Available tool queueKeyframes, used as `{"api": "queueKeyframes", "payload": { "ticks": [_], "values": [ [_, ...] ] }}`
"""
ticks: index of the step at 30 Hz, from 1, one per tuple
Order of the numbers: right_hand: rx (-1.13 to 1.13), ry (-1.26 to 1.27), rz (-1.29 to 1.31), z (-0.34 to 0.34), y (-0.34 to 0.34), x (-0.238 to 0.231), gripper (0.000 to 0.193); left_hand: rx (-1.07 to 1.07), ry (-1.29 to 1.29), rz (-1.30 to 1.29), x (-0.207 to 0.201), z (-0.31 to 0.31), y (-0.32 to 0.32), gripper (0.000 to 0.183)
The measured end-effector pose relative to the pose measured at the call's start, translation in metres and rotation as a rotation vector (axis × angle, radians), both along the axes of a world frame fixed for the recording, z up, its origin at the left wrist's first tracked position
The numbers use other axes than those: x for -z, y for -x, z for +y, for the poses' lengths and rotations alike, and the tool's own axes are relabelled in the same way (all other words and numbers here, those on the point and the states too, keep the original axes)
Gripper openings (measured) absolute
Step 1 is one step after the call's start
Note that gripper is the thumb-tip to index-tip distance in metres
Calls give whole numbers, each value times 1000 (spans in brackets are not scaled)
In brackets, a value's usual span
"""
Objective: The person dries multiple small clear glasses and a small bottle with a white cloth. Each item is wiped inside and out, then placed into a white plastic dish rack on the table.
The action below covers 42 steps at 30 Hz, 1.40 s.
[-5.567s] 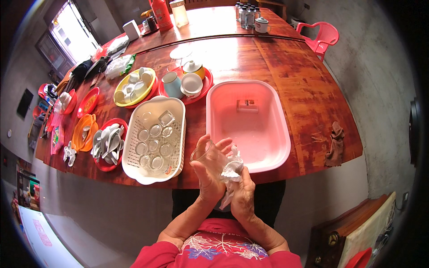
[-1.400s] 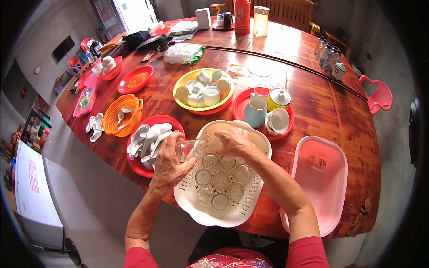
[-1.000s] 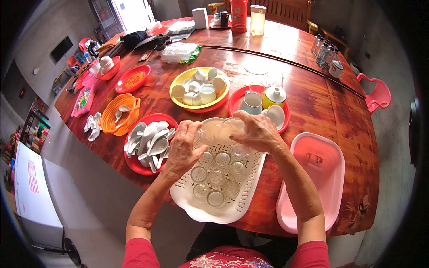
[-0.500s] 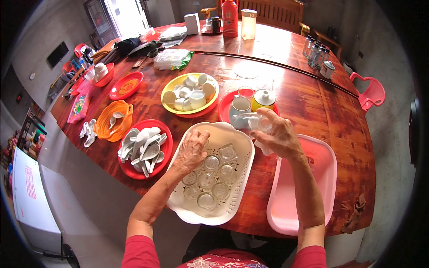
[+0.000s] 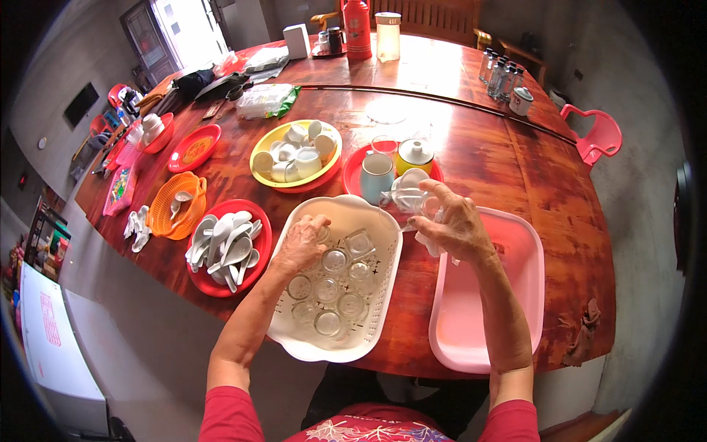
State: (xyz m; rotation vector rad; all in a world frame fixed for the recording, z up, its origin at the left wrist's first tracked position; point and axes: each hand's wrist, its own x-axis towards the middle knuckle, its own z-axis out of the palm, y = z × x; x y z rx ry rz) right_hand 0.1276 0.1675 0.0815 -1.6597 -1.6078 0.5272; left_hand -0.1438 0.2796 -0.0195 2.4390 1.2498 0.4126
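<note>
My left hand (image 5: 300, 244) reaches into the cream perforated basket (image 5: 394, 258), its fingers curled down on a small glass cup (image 5: 324, 234) near the far end. Several clear glass cups (image 5: 328, 290) stand on the basket's floor. Over the basket's right side, my right hand (image 5: 458, 221) is closed on a clear glass cup (image 5: 433, 209), with something thin and white (image 5: 427, 244) hanging below its fingers. Just beyond that hand are a light blue mug (image 5: 377, 180) and a yellow lidded pot (image 5: 416, 158) on a red tray (image 5: 353, 177).
An empty-looking pink tub (image 5: 471, 317) sits at the right. To the left lie a red plate of white spoons (image 5: 228, 243) and an orange basket (image 5: 163, 206). A yellow bowl of white cups (image 5: 298, 151) stands farther back, a red thermos (image 5: 358, 29) beyond.
The whole scene has shifted slightly left in the view. Both hands keep nearly the same places relative to the basket, and their grips look the same.
</note>
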Motion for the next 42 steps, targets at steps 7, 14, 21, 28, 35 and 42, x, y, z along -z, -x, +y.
{"api": "queueKeyframes", "payload": {
  "ticks": [7, 14, 21, 28, 35, 42],
  "values": [
    [-8, 2, 35, -16, 4, -4, 59, -21, -151, -9, -47, -22, -12, 69],
    [-139, -57, -204, -8, 52, -1, 67, 246, -515, -190, -75, -66, -56, 87],
    [-98, -232, 272, -1, 6, -12, 53, 36, -555, -435, -69, 2, -42, 77],
    [52, -83, 323, -54, -39, -32, 14, -203, -178, -540, -54, 93, -61, 71],
    [150, 42, 416, -95, -64, -10, 16, -84, -94, -432, -24, 139, -92, 78],
    [203, 20, 434, -120, -79, 0, 18, -51, -186, -194, 0, 155, -109, 84]
  ]
}}
